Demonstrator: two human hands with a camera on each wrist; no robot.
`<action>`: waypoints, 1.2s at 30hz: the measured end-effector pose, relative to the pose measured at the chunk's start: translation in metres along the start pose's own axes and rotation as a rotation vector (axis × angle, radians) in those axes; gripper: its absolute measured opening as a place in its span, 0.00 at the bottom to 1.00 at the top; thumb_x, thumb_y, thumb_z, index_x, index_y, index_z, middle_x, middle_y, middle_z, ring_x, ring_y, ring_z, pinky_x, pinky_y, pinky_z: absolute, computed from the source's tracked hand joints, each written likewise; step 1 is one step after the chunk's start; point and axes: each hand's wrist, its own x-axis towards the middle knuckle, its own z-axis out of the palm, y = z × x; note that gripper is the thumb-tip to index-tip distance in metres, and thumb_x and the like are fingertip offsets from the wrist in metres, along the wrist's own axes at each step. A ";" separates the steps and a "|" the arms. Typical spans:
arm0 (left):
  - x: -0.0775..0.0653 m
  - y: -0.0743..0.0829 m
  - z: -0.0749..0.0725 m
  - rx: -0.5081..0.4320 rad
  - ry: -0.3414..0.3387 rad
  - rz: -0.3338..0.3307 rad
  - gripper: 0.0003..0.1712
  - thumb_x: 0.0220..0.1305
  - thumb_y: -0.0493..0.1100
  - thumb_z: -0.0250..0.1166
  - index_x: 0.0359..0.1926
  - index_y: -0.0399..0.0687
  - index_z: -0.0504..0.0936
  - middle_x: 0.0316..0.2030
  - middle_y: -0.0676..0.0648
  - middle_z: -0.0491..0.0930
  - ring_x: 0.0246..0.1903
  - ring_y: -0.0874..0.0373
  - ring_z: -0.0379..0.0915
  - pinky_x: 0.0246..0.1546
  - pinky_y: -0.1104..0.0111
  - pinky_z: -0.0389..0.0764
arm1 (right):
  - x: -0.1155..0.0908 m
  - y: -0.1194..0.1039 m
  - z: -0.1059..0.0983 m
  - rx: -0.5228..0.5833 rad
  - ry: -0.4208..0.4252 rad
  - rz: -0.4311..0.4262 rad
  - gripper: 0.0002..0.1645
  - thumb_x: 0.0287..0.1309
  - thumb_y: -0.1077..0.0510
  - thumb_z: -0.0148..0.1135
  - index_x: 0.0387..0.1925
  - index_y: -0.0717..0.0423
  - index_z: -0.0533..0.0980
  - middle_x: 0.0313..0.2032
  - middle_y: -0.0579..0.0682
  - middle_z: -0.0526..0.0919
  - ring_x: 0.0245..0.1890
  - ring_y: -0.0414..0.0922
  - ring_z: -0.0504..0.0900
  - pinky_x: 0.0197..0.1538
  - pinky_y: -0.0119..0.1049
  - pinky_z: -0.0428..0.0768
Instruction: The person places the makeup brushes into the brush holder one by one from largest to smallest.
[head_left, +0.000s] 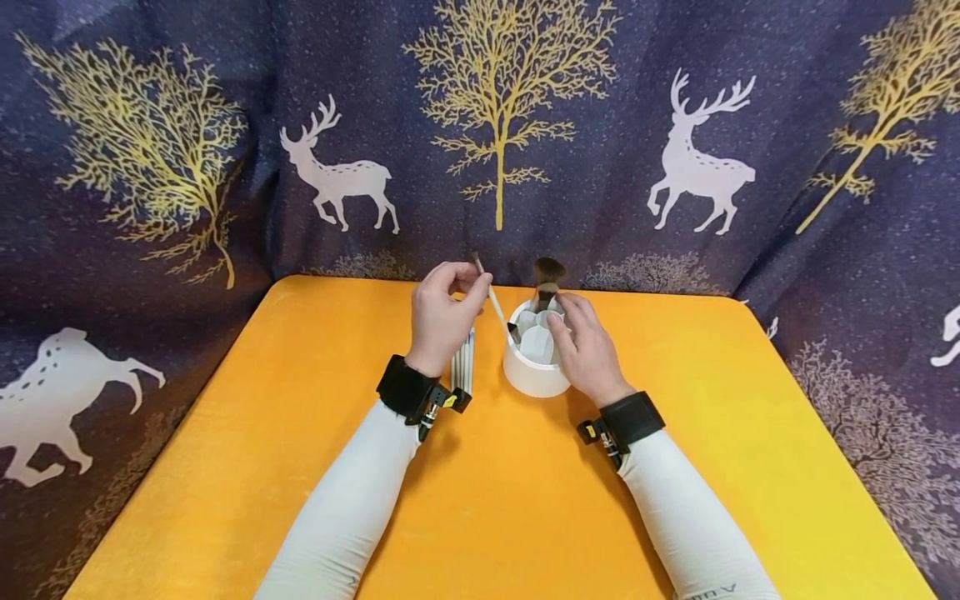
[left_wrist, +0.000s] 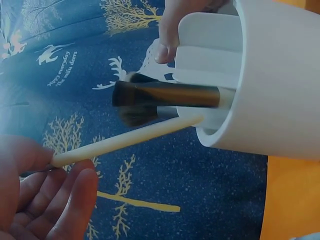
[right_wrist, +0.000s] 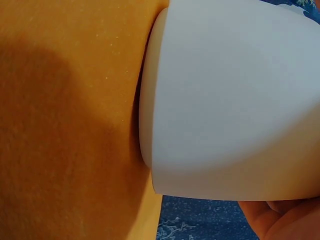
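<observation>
My left hand (head_left: 446, 312) pinches a makeup brush (left_wrist: 130, 141) between thumb and fingers near its bristle end. The pale handle slants down, its tip at the mouth of a round white brush holder (head_left: 536, 383). Inside, the holder has white dividers and holds a large fluffy brush (head_left: 550, 271) and a small dark-headed brush (head_left: 513, 331). My right hand (head_left: 592, 350) grips the holder's right side, thumb over the rim; in the right wrist view its fingers (right_wrist: 290, 222) show against the wall. The holder stands upright on the table.
Several pale-handled brushes (head_left: 463, 362) lie on the orange table (head_left: 480, 500) beside my left wrist, partly hidden by it. A dark blue curtain (head_left: 450, 108) with deer and trees hangs right behind the table's far edge.
</observation>
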 end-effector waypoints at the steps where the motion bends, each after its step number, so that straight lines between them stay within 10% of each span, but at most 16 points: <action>1: 0.000 0.001 0.000 -0.009 -0.002 0.003 0.09 0.78 0.41 0.74 0.48 0.38 0.89 0.38 0.45 0.87 0.29 0.54 0.86 0.30 0.70 0.85 | 0.000 0.000 0.000 0.000 0.001 0.000 0.37 0.91 0.42 0.44 0.82 0.64 0.67 0.77 0.63 0.69 0.71 0.63 0.77 0.71 0.64 0.76; 28: -0.005 0.006 0.009 -0.078 -0.071 0.041 0.08 0.77 0.38 0.74 0.49 0.36 0.90 0.41 0.43 0.86 0.36 0.53 0.88 0.33 0.68 0.89 | 0.000 0.000 0.001 -0.006 0.006 0.000 0.37 0.91 0.42 0.44 0.82 0.64 0.67 0.77 0.62 0.70 0.68 0.63 0.79 0.68 0.64 0.78; 36: -0.006 0.001 0.010 0.003 -0.156 0.056 0.31 0.79 0.48 0.73 0.75 0.40 0.80 0.65 0.41 0.82 0.64 0.50 0.81 0.59 0.60 0.86 | 0.000 0.000 0.001 -0.001 0.007 -0.004 0.37 0.91 0.42 0.44 0.82 0.64 0.67 0.77 0.62 0.70 0.67 0.63 0.80 0.66 0.64 0.79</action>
